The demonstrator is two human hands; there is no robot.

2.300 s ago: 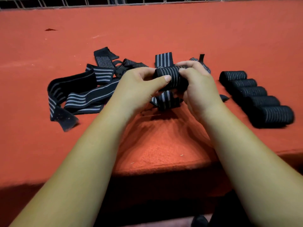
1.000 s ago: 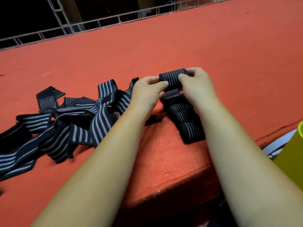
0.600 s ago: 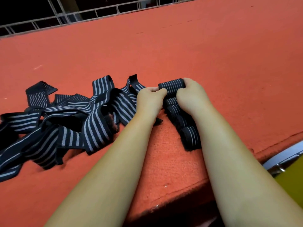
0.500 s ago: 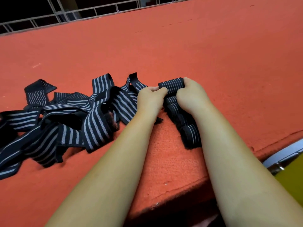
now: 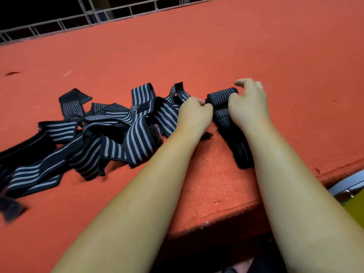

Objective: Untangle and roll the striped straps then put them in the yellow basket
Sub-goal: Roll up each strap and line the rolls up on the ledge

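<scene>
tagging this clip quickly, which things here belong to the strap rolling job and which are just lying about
Job: tangled striped straps; row of rolled straps; yellow basket, only a corner showing; left hand and right hand at the farthest roll.
Lying about: red table; metal railing behind it; grey rim beside the basket.

Black straps [image 5: 137, 138] with pale grey stripes, orange-red table [image 5: 236, 46], yellow basket [image 5: 357, 211]

rolled straps [image 5: 243, 154] partly behind forearm [image 5: 295, 184], basket [image 5: 358, 208] cropped
</scene>
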